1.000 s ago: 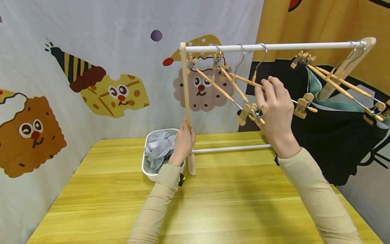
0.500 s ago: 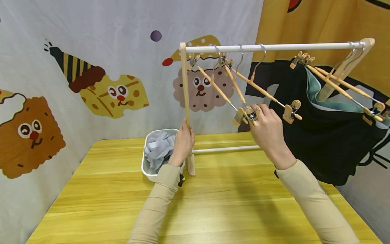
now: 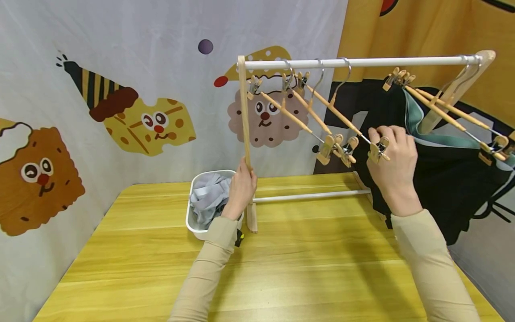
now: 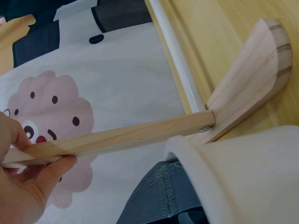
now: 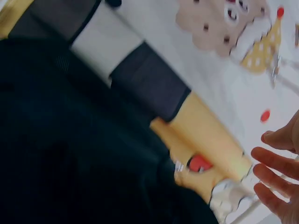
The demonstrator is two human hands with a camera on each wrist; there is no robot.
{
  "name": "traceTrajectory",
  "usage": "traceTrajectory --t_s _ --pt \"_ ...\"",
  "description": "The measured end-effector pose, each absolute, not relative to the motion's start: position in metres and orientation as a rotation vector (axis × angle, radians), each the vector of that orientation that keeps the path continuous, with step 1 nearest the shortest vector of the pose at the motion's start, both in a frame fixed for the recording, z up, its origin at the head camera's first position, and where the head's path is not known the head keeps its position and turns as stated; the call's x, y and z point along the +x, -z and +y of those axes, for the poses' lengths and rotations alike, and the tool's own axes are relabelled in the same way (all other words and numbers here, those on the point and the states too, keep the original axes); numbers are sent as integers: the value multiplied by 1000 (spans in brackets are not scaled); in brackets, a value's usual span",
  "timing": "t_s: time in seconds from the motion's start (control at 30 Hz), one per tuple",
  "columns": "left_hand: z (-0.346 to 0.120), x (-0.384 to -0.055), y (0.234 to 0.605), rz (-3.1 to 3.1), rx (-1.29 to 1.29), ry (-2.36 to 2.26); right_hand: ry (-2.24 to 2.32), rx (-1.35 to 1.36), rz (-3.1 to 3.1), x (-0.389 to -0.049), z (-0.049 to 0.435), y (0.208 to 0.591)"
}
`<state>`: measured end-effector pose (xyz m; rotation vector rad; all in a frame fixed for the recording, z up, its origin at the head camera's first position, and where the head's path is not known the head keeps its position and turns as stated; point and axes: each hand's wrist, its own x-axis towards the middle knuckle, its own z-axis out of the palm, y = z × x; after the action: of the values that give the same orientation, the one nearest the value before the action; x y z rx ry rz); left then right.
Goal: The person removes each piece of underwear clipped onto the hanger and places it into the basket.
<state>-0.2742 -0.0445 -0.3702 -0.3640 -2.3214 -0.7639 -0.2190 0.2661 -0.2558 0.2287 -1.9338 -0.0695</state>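
Note:
My left hand grips the pale wooden side post of a small garment rack; the left wrist view shows its thumb and fingers around the post. Behind the front clip of a bare wooden clip hanger is my right hand. Its fingers are spread with nothing between them in the right wrist view. Two more bare clip hangers hang to the left on the white top rail. To the right, black shorts with a green inner waistband hang from clip hangers.
A white basket holding crumpled grey cloth stands by the left post's foot, with a small black-and-yellow item beside it. A white lower bar runs low over the wooden table. A printed curtain stands behind.
My right hand has dropped from the rightmost bare hanger to the middle one's clips, then moved right beside the rightmost clip. The bare hangers have swung slightly. My left hand stays on the post.

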Motion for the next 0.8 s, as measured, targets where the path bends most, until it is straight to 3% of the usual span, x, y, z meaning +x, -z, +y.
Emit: traceTrajectory --t_s 0.47,0.8 --pt "-45 -275 370 -2330 -365 754 -174 -551 -2272 -206 306 194" --pt "-45 -275 369 -2332 -356 777 -99 -776 -2526 -214 320 177"
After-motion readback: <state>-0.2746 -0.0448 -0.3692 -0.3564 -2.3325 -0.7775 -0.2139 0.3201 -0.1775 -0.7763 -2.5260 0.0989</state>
